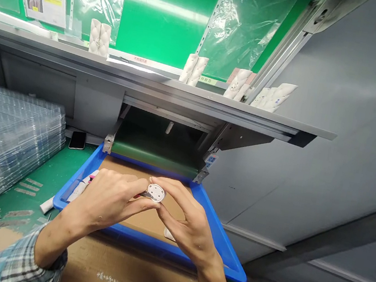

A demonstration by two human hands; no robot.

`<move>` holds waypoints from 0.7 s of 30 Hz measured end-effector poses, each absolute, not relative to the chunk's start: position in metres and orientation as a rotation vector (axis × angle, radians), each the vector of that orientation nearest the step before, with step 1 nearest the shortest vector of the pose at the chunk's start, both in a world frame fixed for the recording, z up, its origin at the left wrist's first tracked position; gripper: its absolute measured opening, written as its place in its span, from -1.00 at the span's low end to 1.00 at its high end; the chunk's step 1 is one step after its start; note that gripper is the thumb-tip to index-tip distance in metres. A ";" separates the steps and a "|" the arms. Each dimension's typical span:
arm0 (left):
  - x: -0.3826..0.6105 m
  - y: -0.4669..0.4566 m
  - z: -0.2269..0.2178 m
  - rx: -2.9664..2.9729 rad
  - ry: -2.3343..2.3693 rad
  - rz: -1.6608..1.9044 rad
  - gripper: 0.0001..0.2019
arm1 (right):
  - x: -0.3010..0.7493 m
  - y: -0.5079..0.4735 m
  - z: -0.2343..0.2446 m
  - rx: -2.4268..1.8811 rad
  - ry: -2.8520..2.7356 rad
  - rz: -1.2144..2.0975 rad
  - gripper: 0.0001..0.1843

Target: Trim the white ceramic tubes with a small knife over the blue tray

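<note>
Both hands meet over a blue tray (220, 228), around a small white piece (156, 193) with a rounded end face marked by several holes or dots. My right hand (189, 220) is closed, thumb and fingertips pinching the piece's rim. My left hand (106, 197) is closed too, thumb and index finger against its left side. A dark, partly reddish bit shows between the left fingers; what it belongs to is hidden. Just behind the left hand are white pieces (81, 188) and a pink bit (91, 178). Another white piece (169, 235) lies beneath the right hand.
A green conveyor belt (157, 152) carrying a small white piece (169, 127) ends at the tray's far side. Stacked clear plastic trays (8, 139) and a phone (77, 140) stand left. Quilted white tubes (99, 38) stand on the overhead shelf (148, 76). A grey wall (315, 157) rises right.
</note>
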State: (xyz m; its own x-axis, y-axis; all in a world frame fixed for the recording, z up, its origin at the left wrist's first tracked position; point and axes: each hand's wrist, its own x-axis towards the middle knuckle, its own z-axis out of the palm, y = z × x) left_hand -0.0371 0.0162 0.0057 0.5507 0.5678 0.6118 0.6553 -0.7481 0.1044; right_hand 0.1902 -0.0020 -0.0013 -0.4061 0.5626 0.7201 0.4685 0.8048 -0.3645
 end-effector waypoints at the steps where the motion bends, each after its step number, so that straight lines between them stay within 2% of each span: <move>1: -0.037 0.016 0.005 -2.645 -1.051 -1.009 -0.62 | 0.190 -0.002 -0.001 -0.761 -2.069 0.131 -0.52; 8: -0.039 0.016 0.006 -2.739 -0.972 -1.173 -0.61 | 0.189 -0.003 0.002 -0.737 -2.024 0.119 -0.53; 11: -0.041 0.016 0.007 -2.788 -1.001 -1.364 -0.80 | 0.189 -0.002 -0.002 -0.777 -2.003 0.196 -0.49; 14: -0.038 0.016 0.003 -2.766 -1.028 -1.439 -0.70 | 0.186 -0.001 -0.008 -0.798 -1.964 0.334 -0.46; 17: -0.030 0.016 -0.004 -2.637 -1.058 -1.454 -0.70 | 0.180 0.001 -0.013 -0.784 -1.962 0.330 -0.55; 21: -0.023 0.015 -0.007 -2.590 -1.100 -1.495 -0.74 | 0.178 0.006 -0.012 -0.725 -1.912 0.136 -0.69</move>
